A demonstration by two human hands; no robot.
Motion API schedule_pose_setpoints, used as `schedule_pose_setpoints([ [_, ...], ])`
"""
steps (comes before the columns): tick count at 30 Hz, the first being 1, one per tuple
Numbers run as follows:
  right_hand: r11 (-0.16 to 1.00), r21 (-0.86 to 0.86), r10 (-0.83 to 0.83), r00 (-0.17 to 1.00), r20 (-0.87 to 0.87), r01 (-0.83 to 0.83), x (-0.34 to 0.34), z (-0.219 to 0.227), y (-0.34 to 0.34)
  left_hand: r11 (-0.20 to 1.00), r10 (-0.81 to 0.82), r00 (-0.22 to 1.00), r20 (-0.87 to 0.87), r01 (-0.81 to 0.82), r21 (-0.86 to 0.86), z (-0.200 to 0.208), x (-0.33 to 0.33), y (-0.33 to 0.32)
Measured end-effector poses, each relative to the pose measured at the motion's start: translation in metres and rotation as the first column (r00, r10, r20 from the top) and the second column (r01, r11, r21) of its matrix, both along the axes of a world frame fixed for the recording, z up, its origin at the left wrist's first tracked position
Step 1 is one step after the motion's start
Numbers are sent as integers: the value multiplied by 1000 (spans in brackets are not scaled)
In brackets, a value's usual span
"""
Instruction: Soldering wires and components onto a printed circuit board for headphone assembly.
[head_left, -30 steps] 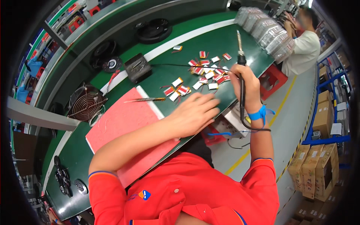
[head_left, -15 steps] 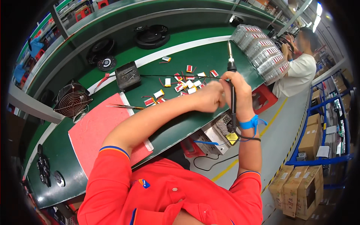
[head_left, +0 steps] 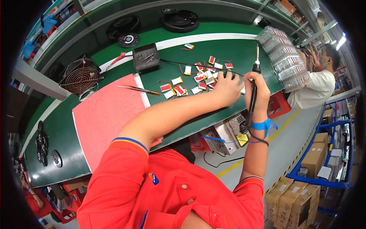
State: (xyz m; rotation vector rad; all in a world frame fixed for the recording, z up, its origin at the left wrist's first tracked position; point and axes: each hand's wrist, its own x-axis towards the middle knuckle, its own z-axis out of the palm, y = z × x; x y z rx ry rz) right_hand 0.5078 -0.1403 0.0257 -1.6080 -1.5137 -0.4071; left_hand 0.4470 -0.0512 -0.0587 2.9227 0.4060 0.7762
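My right hand (head_left: 260, 89) is wrapped around a soldering iron (head_left: 257, 68), its tip pointing up and away from me. A blue strap (head_left: 264, 125) circles that wrist, and the iron's cable hangs down beside it. Fingers spread, my left hand (head_left: 228, 91) lies at the right edge of a loose group of small battery packs (head_left: 199, 78). These are silver with red and yellow parts, and some have thin wires. Whether its fingertips touch a battery I cannot tell. A pair of tweezers (head_left: 142, 90) rests across the pink mat (head_left: 110, 110) to the left.
Behind the mat stand a black block (head_left: 146, 59) and a round-grilled fan (head_left: 82, 78). Stacked clear trays (head_left: 286, 63) fill the bench's far right, beside a seated co-worker (head_left: 314, 86). A metal box (head_left: 228, 133) sits below the bench edge; cardboard boxes (head_left: 291, 202) stand lower right.
My left hand has moved away from my right hand and opened over the batteries. The right hand still holds the soldering iron. The whole view has shifted.
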Motion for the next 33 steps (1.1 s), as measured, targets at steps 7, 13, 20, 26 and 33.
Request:
schedule_pose_setpoints([
  [7,998,48,-46,999,-13,46,8,-9,14,994,14,999,-32,-10,111,13,-90,17],
  [13,986,167,16,1000,-6,-14,4,-5,25,987,-32,999,39,37,-159,40,-101,34],
  [20,984,175,29,1000,-1,-29,-4,0,24,758,531,813,-240,-582,-295,30,-29,111],
  [26,977,201,69,998,-6,-67,2,-3,30,936,211,969,-129,-238,-260,19,-9,113],
  [33,987,161,14,998,-63,-4,4,-21,34,974,-19,975,-220,-32,-224,28,4,85],
])
